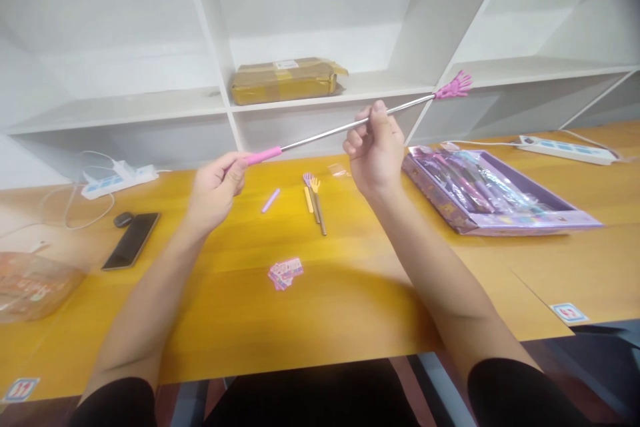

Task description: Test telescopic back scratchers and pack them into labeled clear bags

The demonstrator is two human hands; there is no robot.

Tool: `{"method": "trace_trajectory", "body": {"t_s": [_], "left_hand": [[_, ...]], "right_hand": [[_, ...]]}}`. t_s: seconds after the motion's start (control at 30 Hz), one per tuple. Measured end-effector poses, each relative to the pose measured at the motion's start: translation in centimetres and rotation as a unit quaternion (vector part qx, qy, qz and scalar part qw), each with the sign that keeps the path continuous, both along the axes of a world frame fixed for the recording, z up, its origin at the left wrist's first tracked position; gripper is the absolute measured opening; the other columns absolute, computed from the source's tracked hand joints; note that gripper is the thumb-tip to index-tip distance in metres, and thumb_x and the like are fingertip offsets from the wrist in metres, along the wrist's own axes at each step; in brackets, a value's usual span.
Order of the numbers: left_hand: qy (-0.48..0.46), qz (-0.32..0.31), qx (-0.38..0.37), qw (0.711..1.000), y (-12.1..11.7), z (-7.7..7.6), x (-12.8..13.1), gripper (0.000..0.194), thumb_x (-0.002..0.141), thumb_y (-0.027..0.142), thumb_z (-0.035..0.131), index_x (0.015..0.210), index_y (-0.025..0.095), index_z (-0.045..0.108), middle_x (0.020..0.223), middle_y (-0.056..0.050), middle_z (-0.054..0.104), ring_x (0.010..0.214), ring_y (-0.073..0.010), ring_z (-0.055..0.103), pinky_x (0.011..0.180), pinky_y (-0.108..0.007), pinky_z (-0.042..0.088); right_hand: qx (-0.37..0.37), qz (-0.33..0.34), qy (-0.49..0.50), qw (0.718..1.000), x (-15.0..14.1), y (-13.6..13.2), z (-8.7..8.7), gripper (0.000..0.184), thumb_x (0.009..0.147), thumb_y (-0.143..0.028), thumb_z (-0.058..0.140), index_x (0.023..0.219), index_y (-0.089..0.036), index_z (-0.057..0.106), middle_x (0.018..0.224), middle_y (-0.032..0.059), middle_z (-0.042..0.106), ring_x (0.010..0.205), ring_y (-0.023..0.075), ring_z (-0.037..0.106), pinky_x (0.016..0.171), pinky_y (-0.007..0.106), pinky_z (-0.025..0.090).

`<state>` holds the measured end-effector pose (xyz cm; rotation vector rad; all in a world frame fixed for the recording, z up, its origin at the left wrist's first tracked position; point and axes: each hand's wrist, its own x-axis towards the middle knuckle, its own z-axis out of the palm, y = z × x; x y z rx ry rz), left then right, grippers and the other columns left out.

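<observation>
A back scratcher (325, 131) with a pink handle, a long metal rod and a pink hand-shaped head is held up above the table, slanting up to the right. My left hand (216, 188) is closed round its pink handle. My right hand (376, 147) pinches the metal rod between thumb and fingers, short of the pink head. Below on the table lie a purple back scratcher head on a rod (311, 195), a yellow one (319, 203), a loose yellow handle (309, 200) and a loose purple handle (271, 201). Small pink printed cards (286, 273) lie nearer me.
To the right stands an open purple box (520, 220) with wrapped items inside. A phone (131, 241), a dark earbud case (123, 219), a plastic bag (37, 287) and a power strip (120, 180) are at left. Another power strip (567, 149) is far right. A taped parcel (285, 83) sits on the shelf.
</observation>
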<state>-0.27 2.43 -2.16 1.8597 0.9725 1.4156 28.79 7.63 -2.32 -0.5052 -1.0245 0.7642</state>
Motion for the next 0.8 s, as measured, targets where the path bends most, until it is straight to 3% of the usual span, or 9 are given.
{"method": "trace_trajectory", "body": {"t_s": [0.13, 0.27, 0.37, 0.5, 0.67, 0.8], "left_hand": [[-0.001, 0.006, 0.009, 1.000, 0.5, 0.2, -0.6, 0.035, 0.104, 0.055, 0.073, 0.108, 0.022, 0.083, 0.061, 0.004, 0.039, 0.055, -0.0125, 0.034, 0.053, -0.030, 0.027], [-0.018, -0.001, 0.016, 1.000, 1.7, 0.5, -2.2, 0.032, 0.102, 0.053, 0.077, 0.101, 0.021, 0.083, 0.060, 0.004, 0.040, 0.055, -0.0121, 0.035, 0.052, -0.029, 0.027], [-0.029, -0.006, 0.010, 1.000, 2.5, 0.7, -3.3, 0.030, 0.102, 0.051, 0.077, 0.099, 0.021, 0.082, 0.060, 0.004, 0.041, 0.055, -0.0117, 0.036, 0.052, -0.028, 0.027], [-0.026, -0.004, -0.004, 1.000, 2.7, 0.9, -3.9, 0.031, 0.100, 0.051, 0.080, 0.097, 0.021, 0.081, 0.060, 0.003, 0.041, 0.056, -0.0115, 0.036, 0.052, -0.027, 0.027], [-0.012, 0.008, -0.006, 1.000, 2.6, 1.4, -4.5, 0.032, 0.099, 0.053, 0.080, 0.093, 0.021, 0.081, 0.060, 0.002, 0.042, 0.056, -0.0116, 0.037, 0.052, -0.027, 0.028], [0.019, 0.032, 0.007, 0.999, 2.3, 1.8, -5.2, 0.030, 0.100, 0.053, 0.078, 0.092, 0.024, 0.082, 0.058, 0.002, 0.041, 0.056, -0.0126, 0.036, 0.052, -0.030, 0.025]], "right_hand": [[-0.032, 0.002, -0.026, 0.999, -0.5, -0.4, 0.2, 0.044, 0.100, -0.075, 0.072, 0.095, -0.031, 0.073, 0.071, -0.0033, 0.047, 0.058, 0.0125, 0.050, 0.052, 0.028, 0.046], [-0.065, 0.029, -0.045, 0.996, 0.0, -0.4, 1.0, 0.048, 0.094, -0.077, 0.076, 0.098, -0.030, 0.073, 0.077, -0.0011, 0.058, 0.061, 0.0131, 0.054, 0.054, 0.030, 0.048], [-0.082, 0.020, -0.041, 0.996, 2.0, 0.4, 1.8, 0.051, 0.093, -0.081, 0.072, 0.100, -0.030, 0.072, 0.087, 0.0015, 0.067, 0.061, 0.0124, 0.054, 0.053, 0.030, 0.046], [-0.070, -0.044, -0.048, 0.995, 5.7, 2.3, 2.1, 0.055, 0.093, -0.085, 0.068, 0.099, -0.030, 0.068, 0.093, 0.0031, 0.071, 0.059, 0.0118, 0.055, 0.050, 0.028, 0.042], [-0.030, -0.108, -0.010, 0.994, 7.6, 4.4, 0.7, 0.048, 0.087, -0.074, 0.083, 0.098, -0.031, 0.064, 0.085, -0.0016, 0.067, 0.056, 0.0106, 0.055, 0.047, 0.025, 0.040], [0.000, -0.137, -0.021, 0.990, 7.7, 5.0, -0.1, 0.046, 0.087, -0.062, 0.090, 0.086, -0.029, 0.059, 0.068, -0.0065, 0.052, 0.048, 0.0086, 0.043, 0.041, 0.023, 0.031]]}}
